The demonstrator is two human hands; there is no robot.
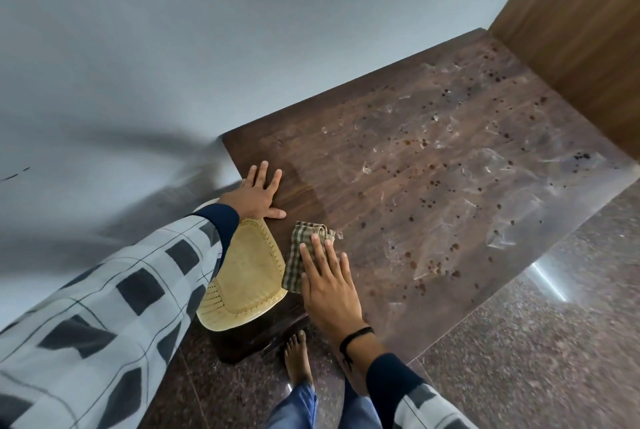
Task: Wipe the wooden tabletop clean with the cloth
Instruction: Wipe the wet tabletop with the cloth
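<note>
Wooden and dark brown, the tabletop [398, 165] runs from the near left corner toward a lighter wood panel [585, 30] standing at its far right end, with a grey wall [207, 30] along its far side. Its surface is speckled with many small dark spots and smeared with pale, dried-looking streaks, densest toward the middle and right. The left hand [258, 195] lies flat at the table's near left corner, fingers spread and palm down, gripping nothing. The right hand [329, 285] is also flat and open, fingers extended, pressing on a checked green-and-beige cloth [304, 248] that lies folded on the tabletop near the front edge; the fingertips rest on the cloth and its bunched far end sticks out beyond them. The two hands are apart, the left one farther from the person than the right. Between the arms, just left of the cloth and below the table edge, sits a woven cane seat [242, 276] on a dark frame. Both arms wear checked grey-and-navy sleeves over dark cuffs, and a black band [356, 335] circles the right wrist. A bare foot [298, 356] stands on the polished speckled stone floor [519, 342].
</note>
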